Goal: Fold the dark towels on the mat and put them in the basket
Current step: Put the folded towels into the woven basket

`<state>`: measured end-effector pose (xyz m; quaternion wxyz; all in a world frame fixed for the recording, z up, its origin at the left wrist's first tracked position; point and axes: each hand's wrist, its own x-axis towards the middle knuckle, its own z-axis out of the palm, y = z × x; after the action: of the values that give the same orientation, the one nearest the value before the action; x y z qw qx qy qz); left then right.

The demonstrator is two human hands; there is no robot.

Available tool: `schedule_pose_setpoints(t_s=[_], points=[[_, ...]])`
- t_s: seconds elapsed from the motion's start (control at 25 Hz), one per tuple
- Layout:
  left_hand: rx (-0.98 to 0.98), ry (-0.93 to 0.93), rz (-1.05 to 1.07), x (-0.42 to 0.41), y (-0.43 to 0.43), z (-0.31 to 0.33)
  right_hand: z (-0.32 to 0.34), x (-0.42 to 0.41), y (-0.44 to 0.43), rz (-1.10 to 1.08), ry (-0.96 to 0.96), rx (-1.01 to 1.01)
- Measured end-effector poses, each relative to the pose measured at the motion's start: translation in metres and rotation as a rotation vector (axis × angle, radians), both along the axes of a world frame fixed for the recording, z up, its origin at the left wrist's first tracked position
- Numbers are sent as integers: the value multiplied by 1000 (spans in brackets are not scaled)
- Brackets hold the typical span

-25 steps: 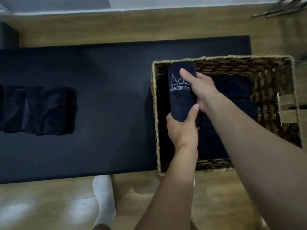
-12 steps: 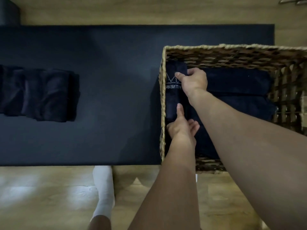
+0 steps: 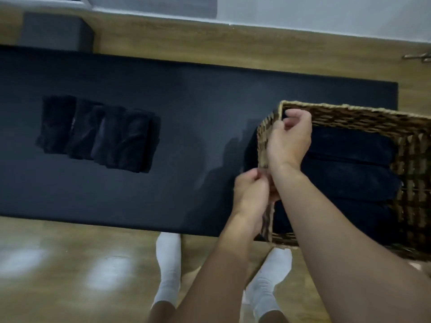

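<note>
A woven basket (image 3: 363, 114) stands on the right end of the black mat (image 3: 191, 96). Inside it lie several folded dark towels (image 3: 349, 164), side by side. A row of several more dark towels (image 3: 100, 136) lies on the left part of the mat. My right hand (image 3: 290, 141) is at the basket's far left corner, thumb outside the wall and fingers curled over the rim. My left hand (image 3: 251, 192) pinches the same left wall nearer to me. The towel with the white logo is hidden behind the wall and my hands.
A grey block (image 3: 56, 31) sits on the wooden floor beyond the mat's far left. My feet in white socks (image 3: 168, 264) stand at the mat's near edge. Metal legs (image 3: 418, 57) show at the far right by the wall.
Both hands let go of the logo towel inside the basket and came up to its left wall. My view swung left, bringing the whole row of towels on the mat into sight.
</note>
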<state>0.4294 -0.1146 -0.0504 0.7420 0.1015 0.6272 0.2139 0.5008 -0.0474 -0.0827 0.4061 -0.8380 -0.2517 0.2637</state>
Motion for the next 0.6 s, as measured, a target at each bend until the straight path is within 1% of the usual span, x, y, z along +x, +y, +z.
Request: schedule_pose_setpoints(t_s=[0.04,0.08,0.12,0.2,0.28,0.36,0.44,0.52,0.6], points=[[77,37,61,-24,6,4,5,-22,3,15,32,59],[131,98,118,-50,13,1,7,-46,6,42,112,86],[169,180,165,-79,21,-7,2,-73,9,68,226,69],[195,382,156,-134,36,-31,-10,-120,13,138,438,-41],[202,607,70,-194,51,-60,-25,-169,19,244,540,-169],[201,766,-50,-245,63,-84,-38,-210,25,355,565,-264],[190,866,-188,-286,74,-114,-59,-242,37,427,572,-341],[218,889,-317,-307,79,-138,-85,-260,50,449,556,-380],[297,899,-439,-320,85,-162,-117,-278,68,461,504,-388]])
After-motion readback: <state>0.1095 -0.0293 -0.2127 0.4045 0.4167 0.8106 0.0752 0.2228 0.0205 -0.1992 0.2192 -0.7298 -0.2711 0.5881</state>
